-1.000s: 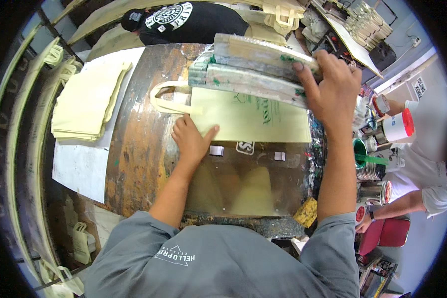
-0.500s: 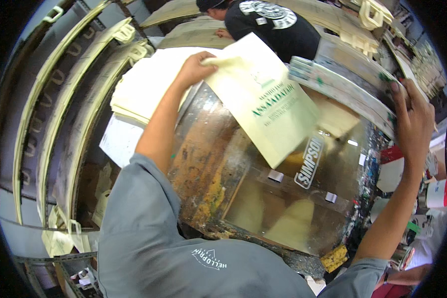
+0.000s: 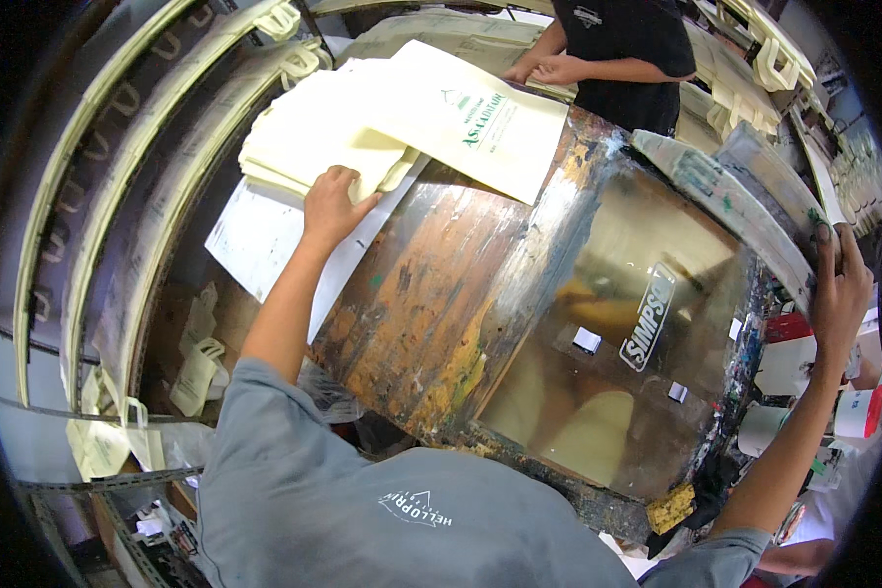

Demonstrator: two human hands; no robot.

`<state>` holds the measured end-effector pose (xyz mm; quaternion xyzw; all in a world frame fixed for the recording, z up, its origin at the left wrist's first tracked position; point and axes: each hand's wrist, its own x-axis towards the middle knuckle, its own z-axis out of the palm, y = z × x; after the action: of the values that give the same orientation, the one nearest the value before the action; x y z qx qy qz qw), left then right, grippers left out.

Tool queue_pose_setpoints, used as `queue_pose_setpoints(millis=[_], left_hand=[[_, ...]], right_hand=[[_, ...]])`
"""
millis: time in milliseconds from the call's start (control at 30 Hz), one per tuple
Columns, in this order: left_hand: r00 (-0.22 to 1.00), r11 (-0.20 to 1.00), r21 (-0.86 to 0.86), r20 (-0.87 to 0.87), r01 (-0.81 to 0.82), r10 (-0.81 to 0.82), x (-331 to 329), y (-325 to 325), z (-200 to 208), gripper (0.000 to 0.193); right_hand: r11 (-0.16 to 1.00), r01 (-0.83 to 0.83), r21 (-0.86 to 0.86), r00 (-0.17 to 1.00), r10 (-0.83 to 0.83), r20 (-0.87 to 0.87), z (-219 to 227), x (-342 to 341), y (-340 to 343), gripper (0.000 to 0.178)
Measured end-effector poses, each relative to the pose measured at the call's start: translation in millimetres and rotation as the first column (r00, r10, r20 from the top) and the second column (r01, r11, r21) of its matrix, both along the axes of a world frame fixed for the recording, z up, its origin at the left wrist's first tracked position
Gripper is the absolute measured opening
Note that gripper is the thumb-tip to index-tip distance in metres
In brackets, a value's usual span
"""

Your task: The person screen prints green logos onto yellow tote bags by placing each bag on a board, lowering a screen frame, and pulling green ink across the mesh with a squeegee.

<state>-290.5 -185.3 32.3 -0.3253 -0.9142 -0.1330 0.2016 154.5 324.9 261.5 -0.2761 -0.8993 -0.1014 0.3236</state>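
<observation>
My left hand (image 3: 335, 208) is at the near edge of a stack of cream fabric bags (image 3: 299, 137), thumb spread from the fingers, touching the lowest corner. A cream bag with green print (image 3: 461, 122) lies flat, partly on the stack and partly on the stained wooden table (image 3: 431, 265). At the right, my right hand (image 3: 841, 294) is closed on the end of a raised screen-printing frame (image 3: 725, 196). Beneath the frame, a glossy see-through panel (image 3: 549, 392) with a dark-and-white sticker (image 3: 647, 318) and small white tabs is set into the table.
Curved-looking racks (image 3: 157, 176) with cream bags stand at the left. Across the table is another person in a dark shirt (image 3: 622, 44), hands near more bags. A yellow sponge (image 3: 670, 508) sits at the near right corner. White tubs (image 3: 857, 412) stand beyond the right edge.
My left hand has let go of the printed bag, now lying by the stack, and moved down to the stack's near edge. My right hand still holds the frame. The other person has straightened up.
</observation>
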Motion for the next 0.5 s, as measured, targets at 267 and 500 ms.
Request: queue_pose_setpoints(millis=[267, 500], left_hand=[[0.964, 1.000, -0.020, 0.265, 0.008, -0.002, -50, -22, 10, 0.042], [0.969, 0.945, -0.322, -0.210, 0.057, -0.130, -44, 7, 55, 0.015]], right_hand=[[1.000, 0.017, 0.006, 1.000, -0.017, -0.004, -4, -4, -11, 0.056], [0.994, 0.057, 0.098, 0.998, -0.055, -0.025, 0, 0, -34, 0.062]])
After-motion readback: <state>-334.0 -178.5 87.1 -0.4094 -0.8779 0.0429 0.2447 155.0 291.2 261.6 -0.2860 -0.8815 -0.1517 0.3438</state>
